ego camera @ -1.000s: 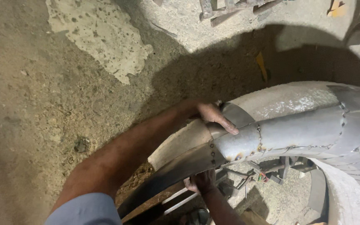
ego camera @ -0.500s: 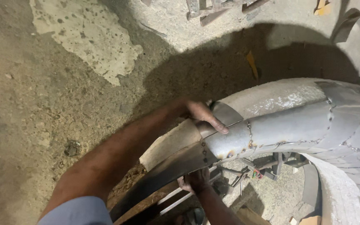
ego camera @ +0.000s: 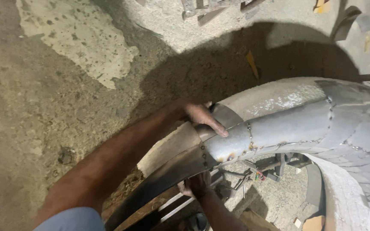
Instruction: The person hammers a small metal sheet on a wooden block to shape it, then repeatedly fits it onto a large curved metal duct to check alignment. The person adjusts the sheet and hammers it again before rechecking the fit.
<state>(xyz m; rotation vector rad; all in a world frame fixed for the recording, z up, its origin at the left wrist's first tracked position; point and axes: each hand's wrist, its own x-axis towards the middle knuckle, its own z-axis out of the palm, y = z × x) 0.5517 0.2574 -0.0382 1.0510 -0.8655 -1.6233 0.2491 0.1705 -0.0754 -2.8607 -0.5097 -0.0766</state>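
A large curved sheet-metal duct (ego camera: 296,124), grey and riveted in segments, arcs across the lower right. My left hand (ego camera: 202,116) rests flat on top of its outer rim, fingers spread over a seam between two segments. My right hand (ego camera: 197,185) reaches up from below and grips the lower edge of the dark metal section (ego camera: 172,171) under the duct. The palm of that hand is hidden.
Rough concrete floor (ego camera: 43,107) with a pale patch (ego camera: 78,34) lies to the left. Metal scraps (ego camera: 210,8) sit at the top edge. Beneath the duct are metal bars and small parts (ego camera: 253,171), and a white curved piece (ego camera: 343,201) at the lower right.
The view has shifted a little. Both hands stay on the duct in about the same places.
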